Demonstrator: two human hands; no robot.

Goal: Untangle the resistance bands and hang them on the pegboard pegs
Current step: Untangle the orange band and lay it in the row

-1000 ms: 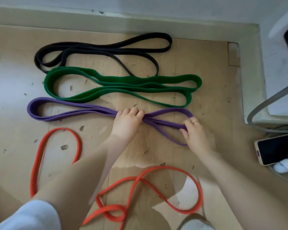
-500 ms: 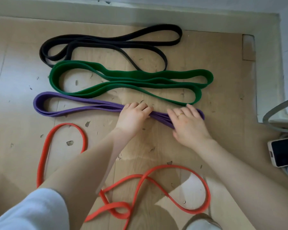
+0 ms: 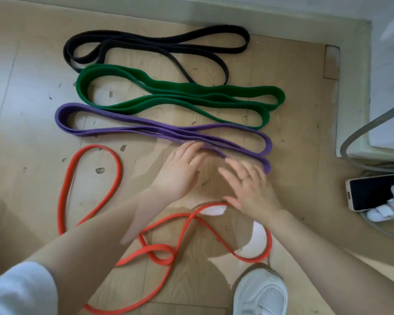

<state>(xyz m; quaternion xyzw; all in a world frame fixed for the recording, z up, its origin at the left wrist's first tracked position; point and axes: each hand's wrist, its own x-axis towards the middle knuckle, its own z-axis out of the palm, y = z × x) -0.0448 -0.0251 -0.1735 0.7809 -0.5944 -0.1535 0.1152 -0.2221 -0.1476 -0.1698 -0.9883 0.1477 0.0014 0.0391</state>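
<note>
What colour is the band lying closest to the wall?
Black. The band nearest the wall shows plainly in the head view, beyond the green one.

No readable text, label, brand, number or sign is showing anywhere. The bands are lying plain, with no printing that can be made out, and the phone (image 3: pixel 376 191) at the right is showing only a dark, blank screen.

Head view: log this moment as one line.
hands: left open, right open | purple band: laid flat | orange band: tangled | pegboard: unseen
</note>
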